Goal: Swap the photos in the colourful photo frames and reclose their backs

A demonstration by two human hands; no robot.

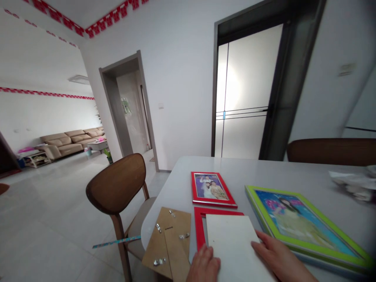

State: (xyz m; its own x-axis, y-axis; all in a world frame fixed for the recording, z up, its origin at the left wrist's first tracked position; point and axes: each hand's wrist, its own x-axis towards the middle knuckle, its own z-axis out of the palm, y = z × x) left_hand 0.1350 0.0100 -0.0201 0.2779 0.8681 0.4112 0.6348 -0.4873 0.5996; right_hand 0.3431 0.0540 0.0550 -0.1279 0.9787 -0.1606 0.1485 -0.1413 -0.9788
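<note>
A plain white card (233, 243) lies tilted over a red picture frame (200, 227), covering most of its opening. My left hand (205, 265) has its fingers curled on the card's left edge. On the opposite edge, my right hand (276, 254) grips the card with thumb and fingers close together. To the left rests a brown backing board (173, 244) with several metal clips, its corner over the table edge. Just beyond the red frame is a second red-framed photo (213, 189). A larger green-framed photo (302, 223) lies right of my right hand.
The white table (176, 184) has a rounded left corner. A brown chair (117, 184) stands against its left side, and another chair back (331, 150) rises behind it. Crumpled plastic wrapping (355, 184) sits at the far right. A patterned strip (117, 241) sticks out past the left edge.
</note>
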